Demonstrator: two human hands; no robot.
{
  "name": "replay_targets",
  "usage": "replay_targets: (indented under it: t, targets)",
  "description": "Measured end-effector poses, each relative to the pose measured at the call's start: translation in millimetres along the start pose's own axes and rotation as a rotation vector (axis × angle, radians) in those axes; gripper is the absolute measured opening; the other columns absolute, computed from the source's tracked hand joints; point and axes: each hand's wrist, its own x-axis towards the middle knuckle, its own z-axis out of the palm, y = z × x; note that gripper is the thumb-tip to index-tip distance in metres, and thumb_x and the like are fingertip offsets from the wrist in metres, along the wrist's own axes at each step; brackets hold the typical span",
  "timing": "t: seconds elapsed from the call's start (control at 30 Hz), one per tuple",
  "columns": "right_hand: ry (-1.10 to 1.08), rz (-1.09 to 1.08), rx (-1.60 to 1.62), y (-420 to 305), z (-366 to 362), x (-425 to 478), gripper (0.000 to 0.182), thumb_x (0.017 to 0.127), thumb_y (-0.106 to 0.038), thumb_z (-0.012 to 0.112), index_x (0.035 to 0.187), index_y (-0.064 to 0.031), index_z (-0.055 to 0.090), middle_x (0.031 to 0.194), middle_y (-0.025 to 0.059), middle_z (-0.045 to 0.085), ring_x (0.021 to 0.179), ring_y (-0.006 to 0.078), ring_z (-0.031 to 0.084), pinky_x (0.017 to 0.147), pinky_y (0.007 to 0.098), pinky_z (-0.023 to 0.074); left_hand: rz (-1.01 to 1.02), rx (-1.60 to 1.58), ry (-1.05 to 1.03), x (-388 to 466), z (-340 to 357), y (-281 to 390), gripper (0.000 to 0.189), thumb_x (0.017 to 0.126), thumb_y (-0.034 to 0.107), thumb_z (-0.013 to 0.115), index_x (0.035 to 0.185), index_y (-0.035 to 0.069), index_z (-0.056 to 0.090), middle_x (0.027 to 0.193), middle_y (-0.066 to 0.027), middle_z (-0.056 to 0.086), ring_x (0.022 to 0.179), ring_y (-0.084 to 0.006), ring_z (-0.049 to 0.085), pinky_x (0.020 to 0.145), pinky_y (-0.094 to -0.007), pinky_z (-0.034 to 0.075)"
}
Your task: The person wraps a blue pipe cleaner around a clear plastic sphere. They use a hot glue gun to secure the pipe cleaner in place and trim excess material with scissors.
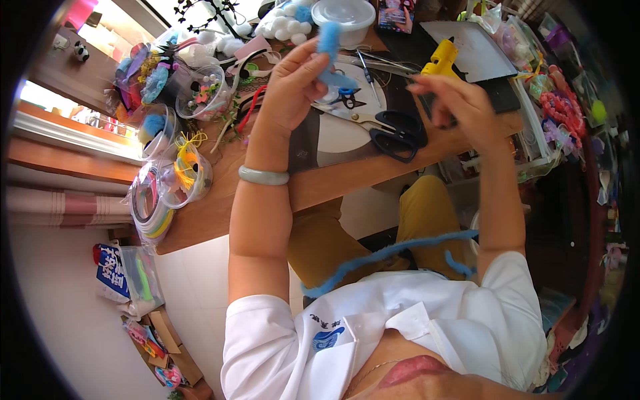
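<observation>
My left hand is raised over the table and pinches a fluffy light-blue chenille stem, bent with one end up and another toward the right. To the right, my right hand hovers beside a yellow hot glue gun; it is blurred, its index finger stretched out, with nothing visible in it. Scissors with black handles lie between the hands near the table's front edge. A long blue fuzzy strand stretches across my lap; whether it joins the held piece cannot be seen.
A dark mat lies on the wooden table, with a slim pointed tool on it. Behind stand a lidded plastic tub, white pompoms and a phone. Several tubs of trimmings, one with beads, crowd the left.
</observation>
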Motion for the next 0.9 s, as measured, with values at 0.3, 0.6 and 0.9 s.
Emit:
replay_targets:
  t: [0.3,0.6,0.9]
  targets:
    - [-0.155,0.008,0.491,10,76,109,0.03,0.087,-0.03,0.059,0.1,-0.003,0.065,0.082,0.0019,0.065,0.05,0.0016,0.047,0.041,0.0149,0.0333,-0.089,0.324,-0.076,-2,9,-2,0.022,0.081,0.017,0.067,0.1,0.006,0.063,0.077,0.0048,0.058,0.058,0.0005,0.044,0.049,-0.0146,0.033]
    - [0.11,-0.22,1.022,37,35,135,0.022,0.09,-0.02,0.052,0.099,-0.001,0.059,0.068,0.0048,0.058,0.041,0.0101,0.043,0.037,0.0217,0.032,-0.003,0.522,0.185,-2,6,15,0.021,0.083,0.019,0.065,0.096,0.002,0.064,0.071,0.0046,0.056,0.055,0.0014,0.041,0.047,-0.0138,0.028]
    - [0.126,-0.141,0.338,29,56,123,0.029,0.09,-0.029,0.055,0.103,-0.0047,0.064,0.069,0.0017,0.062,0.042,0.0026,0.043,0.039,0.0156,0.0327,-0.363,1.498,0.237,-1,5,12,0.058,0.071,0.048,0.069,0.093,-0.004,0.061,0.083,-0.0181,0.062,0.079,-0.029,0.06,0.074,-0.0344,0.047]
